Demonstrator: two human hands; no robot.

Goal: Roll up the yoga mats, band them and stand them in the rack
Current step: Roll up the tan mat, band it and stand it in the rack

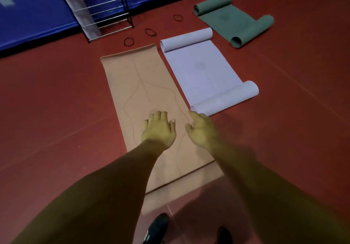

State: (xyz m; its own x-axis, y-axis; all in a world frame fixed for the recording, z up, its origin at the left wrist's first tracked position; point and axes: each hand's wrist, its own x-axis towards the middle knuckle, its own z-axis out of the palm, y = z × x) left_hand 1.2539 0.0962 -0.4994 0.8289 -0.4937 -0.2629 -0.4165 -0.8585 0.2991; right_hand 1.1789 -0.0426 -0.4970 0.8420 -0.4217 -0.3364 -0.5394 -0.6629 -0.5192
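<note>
A tan yoga mat lies flat on the red floor, running away from me. Both arms reach out over its near half. My left hand hovers with fingers loosely curled and holds nothing. My right hand is spread over the mat's right edge, also holding nothing. Beside it lies a lavender mat with both ends curled. A green mat farther back has both ends curled too. Three black bands lie on the floor near a wire rack.
A grey rolled mat stands in the rack at the back left. Behind the rack runs a blue padded wall. My dark shoes show at the bottom edge, by the tan mat's near end.
</note>
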